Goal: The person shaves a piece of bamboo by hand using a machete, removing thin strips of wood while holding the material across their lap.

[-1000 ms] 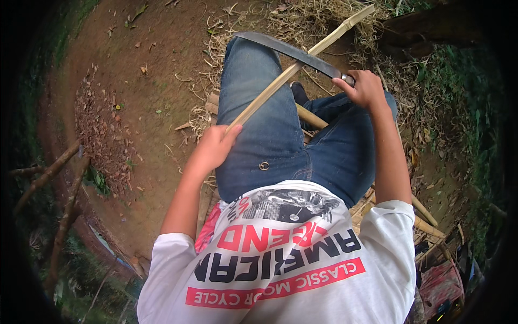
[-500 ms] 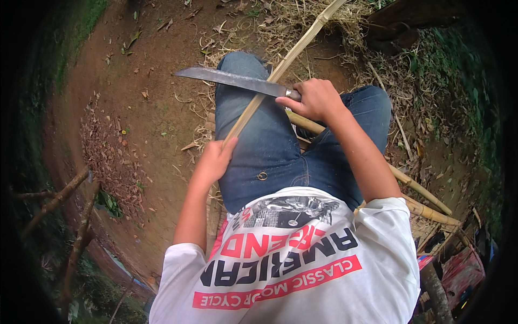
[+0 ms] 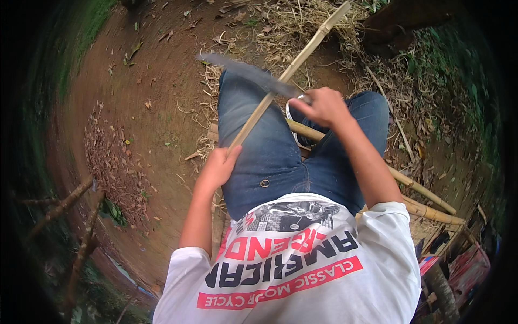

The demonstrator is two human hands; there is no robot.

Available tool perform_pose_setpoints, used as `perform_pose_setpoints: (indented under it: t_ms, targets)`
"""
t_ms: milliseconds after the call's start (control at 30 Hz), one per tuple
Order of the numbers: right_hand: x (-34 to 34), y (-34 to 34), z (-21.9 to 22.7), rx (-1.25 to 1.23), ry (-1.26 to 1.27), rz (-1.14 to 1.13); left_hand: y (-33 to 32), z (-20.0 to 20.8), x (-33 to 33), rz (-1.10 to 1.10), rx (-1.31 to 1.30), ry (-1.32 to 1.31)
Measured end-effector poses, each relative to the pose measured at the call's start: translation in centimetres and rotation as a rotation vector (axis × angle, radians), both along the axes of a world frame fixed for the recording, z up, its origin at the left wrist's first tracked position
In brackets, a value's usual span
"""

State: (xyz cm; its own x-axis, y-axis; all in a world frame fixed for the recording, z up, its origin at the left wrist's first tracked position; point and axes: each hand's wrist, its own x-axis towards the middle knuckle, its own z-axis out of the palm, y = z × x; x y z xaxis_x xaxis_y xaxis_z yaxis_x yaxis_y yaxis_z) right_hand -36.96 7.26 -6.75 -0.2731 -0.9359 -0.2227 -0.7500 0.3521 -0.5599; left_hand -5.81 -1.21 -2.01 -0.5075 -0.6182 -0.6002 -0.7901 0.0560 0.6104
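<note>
Above my left thigh, my left hand (image 3: 218,166) is closed around the near end of a long, pale bamboo strip (image 3: 252,120). The strip slants up and away to the right, past my knee. My right hand (image 3: 322,106) grips the handle of a machete (image 3: 248,74), its long blade pointing left and slightly away. Blade and strip cross just beyond my left thigh, close to the handle. Motion blurs the blade, so I cannot tell how its edge meets the strip.
Bamboo poles (image 3: 423,195) run beneath and to the right of my legs. A heap of thin shavings (image 3: 324,24) lies on the ground at the far side. Dry leaves (image 3: 116,162) are scattered on the left, near some branches (image 3: 81,243). A dark log-like shape (image 3: 399,27) stands far right.
The machete and my right hand have shifted slightly right, and the blade now tilts more, its tip farther away. My left hand still holds the strip at nearly the same spot.
</note>
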Motion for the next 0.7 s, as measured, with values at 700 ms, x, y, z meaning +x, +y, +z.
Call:
perform_pose_setpoints:
  t_ms: [700]
  targets:
    - [1.7,-2.1,0.3,0.026,0.051,0.175,0.0,-1.1,1.6,0.121,0.028,-0.055]
